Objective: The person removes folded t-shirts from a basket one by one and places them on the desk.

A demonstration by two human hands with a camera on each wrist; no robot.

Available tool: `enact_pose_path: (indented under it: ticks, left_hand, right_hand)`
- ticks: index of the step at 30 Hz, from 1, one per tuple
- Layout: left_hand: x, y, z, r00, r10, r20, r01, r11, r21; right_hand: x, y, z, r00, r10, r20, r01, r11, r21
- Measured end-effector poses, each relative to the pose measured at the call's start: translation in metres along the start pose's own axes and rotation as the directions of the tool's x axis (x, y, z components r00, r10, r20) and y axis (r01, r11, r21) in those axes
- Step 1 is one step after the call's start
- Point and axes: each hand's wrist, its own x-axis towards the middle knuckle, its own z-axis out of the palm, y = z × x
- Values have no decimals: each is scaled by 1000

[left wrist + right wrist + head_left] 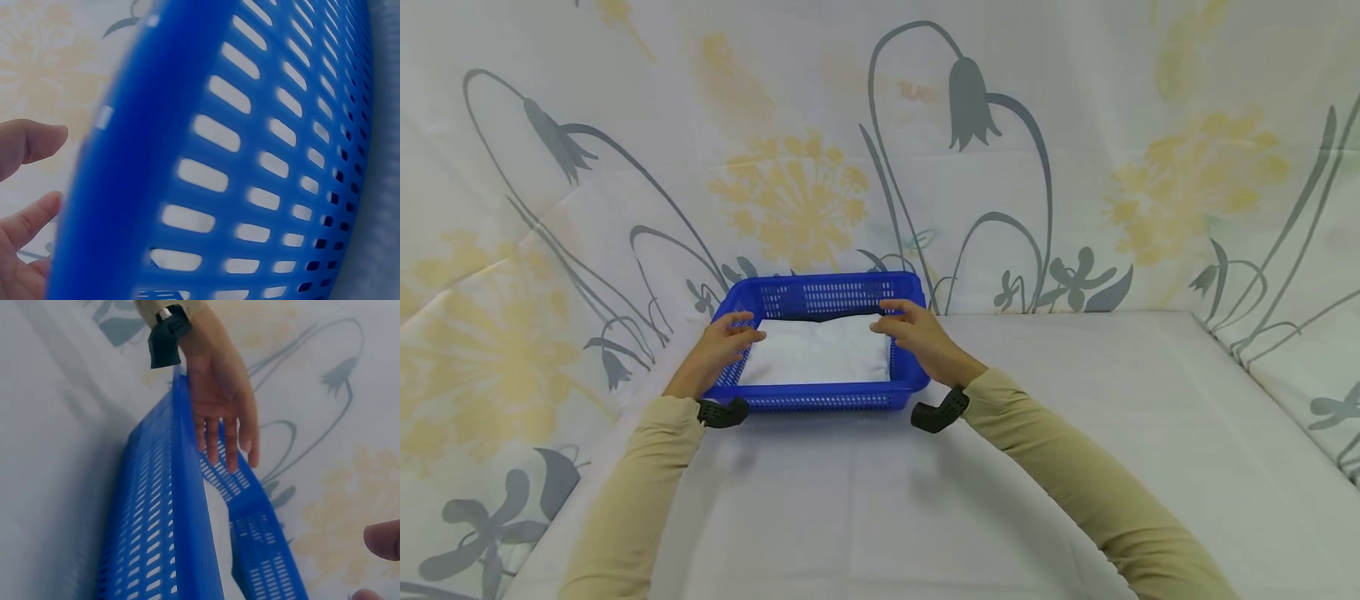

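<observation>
L hand [724,340]: fingers relaxed – over basket [820,400] left rim
R hand [919,337]: fingers straight, resting on white cloth [816,354] – no grip

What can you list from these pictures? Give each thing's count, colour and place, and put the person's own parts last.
Basket: one, blue slotted plastic, on the table near its back left.
Folded cloth: one, white, lying inside the basket.
Table: one, covered in white, filling the foreground.
Backdrop sheet: one, white with grey flowers and yellow blooms, behind and at both sides.
Wrist cameras: two, black, one on each wrist.
Sleeves: two, beige, reaching in from below.
Left hand: one, fingers straight, over the basket's left rim.
Right hand: one, fingers relaxed, over the basket's right rim, at the cloth's edge.
</observation>
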Motion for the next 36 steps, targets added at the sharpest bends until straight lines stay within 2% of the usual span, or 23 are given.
enact_pose_path:
  ticks: [7, 14, 19, 25, 36]
  left_hand:
    - [1, -5, 1, 1000, 3, 24, -4, 998, 55]
    - [0, -9, 1, 999, -4, 41, 0, 996, 87]
    - [1, -13, 2, 999, -35, 41, 31, 995, 99]
    - [3, -17, 1, 995, -76, 62, 72, 996, 61]
    - [8, -12, -1, 982, -179, 65, 172, 981, 94]
  right_hand:
    - [4, 4, 9, 998, 54, 12, -53, 998, -44]
    - [10, 13, 15, 994, 103, -27, -105, 991, -87]
    - [13, 21, 19, 988, 131, -86, -143, 978, -155]
    - [16, 26, 24, 981, 148, -127, -175, 956, -235]
    - [28, 26, 25, 976, 189, -106, -212, 930, -301]
